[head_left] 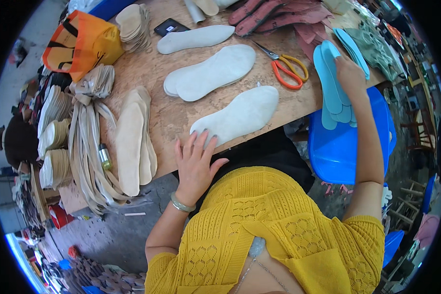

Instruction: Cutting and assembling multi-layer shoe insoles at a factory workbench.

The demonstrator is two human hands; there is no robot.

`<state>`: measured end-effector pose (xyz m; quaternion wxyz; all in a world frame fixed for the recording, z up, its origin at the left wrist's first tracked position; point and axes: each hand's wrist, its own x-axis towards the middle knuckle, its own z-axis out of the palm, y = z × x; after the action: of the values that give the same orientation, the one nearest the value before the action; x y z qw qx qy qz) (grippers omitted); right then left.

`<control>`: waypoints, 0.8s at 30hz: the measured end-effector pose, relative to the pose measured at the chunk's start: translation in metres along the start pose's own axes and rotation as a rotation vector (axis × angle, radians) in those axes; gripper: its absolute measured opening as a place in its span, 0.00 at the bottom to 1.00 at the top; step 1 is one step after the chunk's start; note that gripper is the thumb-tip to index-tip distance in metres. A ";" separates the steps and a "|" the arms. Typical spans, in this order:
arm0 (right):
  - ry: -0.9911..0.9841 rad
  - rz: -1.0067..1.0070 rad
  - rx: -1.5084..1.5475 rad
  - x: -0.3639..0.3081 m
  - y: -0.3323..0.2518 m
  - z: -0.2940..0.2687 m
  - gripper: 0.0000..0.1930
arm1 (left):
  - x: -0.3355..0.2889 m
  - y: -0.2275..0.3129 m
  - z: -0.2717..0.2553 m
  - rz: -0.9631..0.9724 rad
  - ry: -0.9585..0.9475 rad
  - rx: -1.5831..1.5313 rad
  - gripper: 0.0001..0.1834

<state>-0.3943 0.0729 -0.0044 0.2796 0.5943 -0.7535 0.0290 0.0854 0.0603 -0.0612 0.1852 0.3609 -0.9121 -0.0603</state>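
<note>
Nearest to me on the wooden table lies a white insole (245, 111). My left hand (196, 157) rests with spread fingers on its left end. At the table's right edge a fanned stack of light blue insoles (327, 83) sticks out over the edge. My right hand (350, 76) reaches over it, fingers curled and pinching the top of a light blue insole; the fingertips are partly hidden. More light blue insoles (352, 49) lie just beyond. Farther back are a stack of white insoles (210, 73) and a single white insole (196, 39).
Scissors with orange and yellow handles (291, 73) lie open-bladed between the white and blue insoles. Beige insoles (132, 142), fabric strips (81, 147) and a small bottle (104, 158) are at left. An orange bag (83, 46), a phone (171, 27), reddish pieces (279, 17) and a blue chair (333, 152) surround these.
</note>
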 end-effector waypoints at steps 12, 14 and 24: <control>0.532 0.276 1.390 0.013 -0.049 -0.118 0.22 | -0.003 -0.015 -0.005 -0.007 0.054 -0.125 0.27; 0.332 0.344 1.719 0.003 -0.092 -0.099 0.26 | -0.003 -0.017 -0.011 -0.006 0.093 -0.113 0.26; -0.163 0.668 2.124 -0.058 -0.233 -0.055 0.46 | -0.016 -0.028 -0.007 -0.033 0.091 -0.179 0.22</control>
<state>-0.1530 0.0761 -0.0518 -0.4423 0.2992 -0.4843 0.6930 0.1163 0.0505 -0.0661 0.2568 0.3603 -0.8876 -0.1281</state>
